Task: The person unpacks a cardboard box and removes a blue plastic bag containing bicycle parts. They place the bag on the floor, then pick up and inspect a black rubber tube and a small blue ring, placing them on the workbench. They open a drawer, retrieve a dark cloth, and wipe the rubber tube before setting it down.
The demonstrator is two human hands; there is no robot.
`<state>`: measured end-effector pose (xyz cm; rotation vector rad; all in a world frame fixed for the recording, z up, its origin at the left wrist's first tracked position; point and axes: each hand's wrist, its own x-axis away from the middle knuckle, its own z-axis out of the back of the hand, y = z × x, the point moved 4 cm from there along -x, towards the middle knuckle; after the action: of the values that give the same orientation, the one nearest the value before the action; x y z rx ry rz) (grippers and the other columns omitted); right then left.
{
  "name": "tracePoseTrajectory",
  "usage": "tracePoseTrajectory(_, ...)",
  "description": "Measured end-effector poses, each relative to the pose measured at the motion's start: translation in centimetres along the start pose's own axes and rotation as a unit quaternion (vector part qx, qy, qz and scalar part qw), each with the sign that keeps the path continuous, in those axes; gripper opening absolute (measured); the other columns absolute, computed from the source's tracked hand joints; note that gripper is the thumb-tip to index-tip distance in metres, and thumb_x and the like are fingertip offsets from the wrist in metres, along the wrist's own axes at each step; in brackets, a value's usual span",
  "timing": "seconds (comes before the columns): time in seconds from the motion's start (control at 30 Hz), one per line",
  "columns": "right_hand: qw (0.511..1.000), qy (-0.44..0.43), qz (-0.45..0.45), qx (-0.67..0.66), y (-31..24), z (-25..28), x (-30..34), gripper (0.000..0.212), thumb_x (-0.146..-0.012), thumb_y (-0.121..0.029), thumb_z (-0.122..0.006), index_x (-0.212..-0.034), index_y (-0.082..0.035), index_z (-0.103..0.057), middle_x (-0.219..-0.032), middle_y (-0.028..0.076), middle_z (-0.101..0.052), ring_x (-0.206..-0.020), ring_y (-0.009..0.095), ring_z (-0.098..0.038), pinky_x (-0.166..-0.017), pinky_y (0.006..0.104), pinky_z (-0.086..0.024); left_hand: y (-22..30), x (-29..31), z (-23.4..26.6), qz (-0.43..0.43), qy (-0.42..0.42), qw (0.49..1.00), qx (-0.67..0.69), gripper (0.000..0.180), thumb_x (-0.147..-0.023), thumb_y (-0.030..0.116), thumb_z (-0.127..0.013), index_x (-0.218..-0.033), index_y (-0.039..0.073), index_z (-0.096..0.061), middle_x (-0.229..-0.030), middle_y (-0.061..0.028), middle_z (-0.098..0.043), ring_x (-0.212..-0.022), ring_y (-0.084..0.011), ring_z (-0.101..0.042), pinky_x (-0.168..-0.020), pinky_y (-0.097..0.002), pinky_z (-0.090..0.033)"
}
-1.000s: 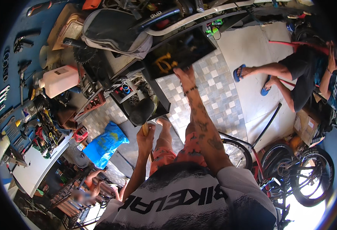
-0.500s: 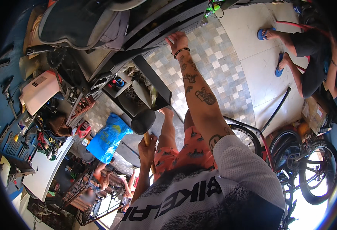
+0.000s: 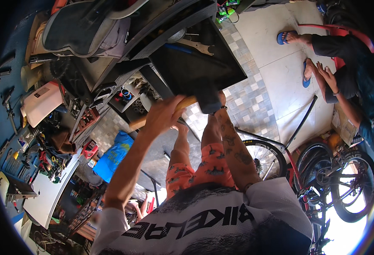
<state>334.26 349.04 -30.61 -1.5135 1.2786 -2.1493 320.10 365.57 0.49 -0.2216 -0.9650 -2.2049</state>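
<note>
My left hand (image 3: pixel 163 114) is closed around the wooden handle of a mallet (image 3: pixel 208 97), which I hold sideways with its black head to the right. The head is over the near edge of an open black drawer (image 3: pixel 233 73). Behind the head, my right hand (image 3: pixel 222 100) is partly hidden at that same edge; its fingers do not show. Inside the drawer lie a flat metal wrench (image 3: pixel 199 46) with a forked end and a blue-handled tool (image 3: pixel 178 48). Another open drawer (image 3: pixel 159 78), lower and to the left, holds rings and small parts.
At the right a person in blue sandals (image 3: pixel 307 75) sits with hands raised. Bicycles (image 3: pixel 352 185) and a loose wheel (image 3: pixel 265 158) stand at lower right. A blue bag (image 3: pixel 112 159) lies at left, beside a tool wall (image 3: pixel 8 140). A padded chair (image 3: pixel 78 32) is at upper left.
The upper drawer, shut before, is now pulled out, showing its tools. My left hand has lifted the mallet up and right; my right hand has come back toward me.
</note>
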Motion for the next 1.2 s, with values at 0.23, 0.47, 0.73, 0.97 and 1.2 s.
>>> tracePoseTrajectory(0.23,0.844,0.001,-0.233,-0.482,-2.0,2.1,3.4,0.031,-0.104,-0.033,-0.057,-0.126,-0.011,-0.064,-0.122,0.011,-0.067,-0.116,0.029,-0.063,-0.106,0.0467,-0.053,-0.8,-12.6,-4.0,-0.173,-0.086,0.967,-0.169,0.040,-0.089,0.025,-0.076,-0.125,0.017,-0.062,-0.095,-0.0032,-0.069,-0.096,-0.0224,-0.064,-0.091,-0.0405,-0.037)
tracePoseTrajectory(0.47,0.863,-0.015,-0.198,-0.464,-4.0,1.7,4.3,0.028,-0.106,-0.028,-0.051,-0.126,-0.011,-0.062,-0.120,0.004,-0.066,-0.112,0.024,-0.063,-0.101,0.0461,-0.055,1.6,-15.4,-6.8,-0.269,0.024,0.956,-0.116,0.040,-0.082,0.015,-0.077,-0.120,0.021,-0.067,-0.102,-0.0009,-0.060,-0.106,-0.0235,-0.055,-0.094,-0.0428,-0.034)
tracePoseTrajectory(0.73,0.814,-0.023,-0.248,-0.525,-3.8,2.6,4.7,0.047,-0.105,-0.048,-0.052,-0.127,-0.008,-0.061,-0.125,0.012,-0.067,-0.121,0.031,-0.062,-0.106,0.0517,-0.053,-6.4,-17.3,-5.5,-0.231,-0.027,0.952,-0.198,0.051,-0.069,0.007,-0.082,-0.116,0.021,-0.071,-0.112,-0.0038,-0.054,-0.118,-0.0257,-0.048,-0.105,-0.0457,-0.038)
tracePoseTrajectory(0.97,0.858,-0.018,-0.224,-0.461,-8.1,1.3,6.0,0.081,-0.100,-0.076,-0.040,-0.152,-0.014,-0.043,-0.146,0.015,-0.051,-0.137,0.032,-0.052,-0.113,0.0547,-0.047,-9.6,-15.2,-3.0,-0.040,0.039,0.998,-0.007,0.040,-0.086,-0.001,-0.068,-0.123,0.014,-0.066,-0.134,-0.0132,-0.058,-0.133,-0.0356,-0.054,-0.107,-0.0494,-0.047)
tracePoseTrajectory(1.2,0.874,-0.012,-0.198,-0.443,-13.3,-3.0,1.2,0.099,-0.093,-0.082,-0.046,-0.161,-0.013,-0.028,-0.155,0.021,-0.038,-0.144,0.038,-0.042,-0.111,0.0581,-0.048,-5.6,-14.1,-0.2,0.168,0.146,0.463,0.858,0.037,-0.100,0.036,-0.070,-0.119,0.007,-0.057,-0.131,-0.0220,-0.062,-0.132,-0.0377,-0.057,-0.120,-0.0565,-0.041)
